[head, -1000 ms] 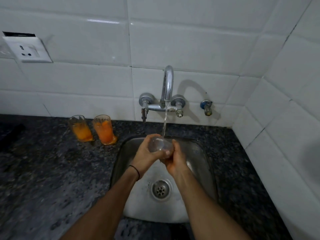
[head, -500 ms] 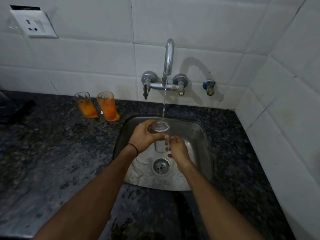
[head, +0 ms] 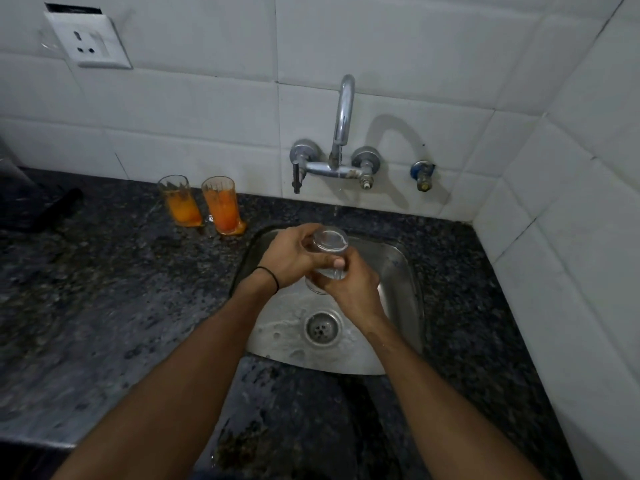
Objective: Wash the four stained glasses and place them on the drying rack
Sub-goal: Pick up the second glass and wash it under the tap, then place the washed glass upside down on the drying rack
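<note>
The tap's (head: 343, 112) stream has thinned to drips, and the right hand (head: 349, 289) has risen to join the left hand (head: 291, 258). Both grips clasp the clear glass (head: 325, 242) over the sink (head: 398, 271). Rinsing looks nearly done. Next comes the drying rack, unseen here.

Dark speckled granite counter (head: 104, 306), two orange-stained glasses (head: 201, 204) upright near the wall

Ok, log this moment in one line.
left hand, right hand: grip clear glass | over sink | two stained glasses: on counter | rack: unseen
</note>
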